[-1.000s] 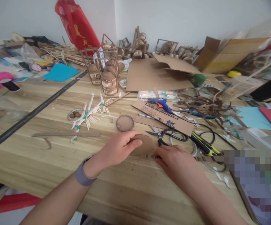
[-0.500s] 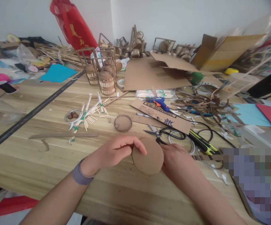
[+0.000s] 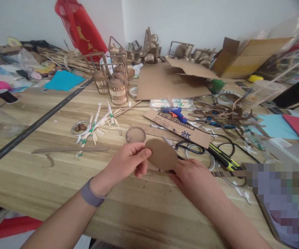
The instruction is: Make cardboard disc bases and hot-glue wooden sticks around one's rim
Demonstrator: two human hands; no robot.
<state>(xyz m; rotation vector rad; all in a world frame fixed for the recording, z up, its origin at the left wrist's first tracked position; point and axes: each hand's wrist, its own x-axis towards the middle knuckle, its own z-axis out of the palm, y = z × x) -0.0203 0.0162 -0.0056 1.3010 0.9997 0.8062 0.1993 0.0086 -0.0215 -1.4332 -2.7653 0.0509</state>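
Observation:
My left hand (image 3: 127,162) pinches the left edge of a round brown cardboard disc (image 3: 162,158) and holds it just above the wooden table (image 3: 48,173). My right hand (image 3: 191,176) lies at the disc's lower right edge, fingers curled over a thin cardboard strip (image 3: 229,174) that lies flat on the table. A second, smaller disc with a ribbed rim (image 3: 135,135) lies just beyond my left fingers. Black-handled scissors (image 3: 188,148) lie right behind the held disc.
A blue glue gun (image 3: 175,114) rests on a printed cardboard piece (image 3: 177,128). Loose wooden sticks (image 3: 100,122), small slatted lanterns (image 3: 117,90), flat cardboard sheets (image 3: 170,81) and curled cardboard strips (image 3: 224,116) crowd the back. A yellow-black cutter (image 3: 223,158) lies at right. A black rail (image 3: 35,126) crosses the table's left.
The disc lay flat under both hands, was tipped up facing me, and is now raised and tilted back in my left fingers. My right hand has stayed by the strip.

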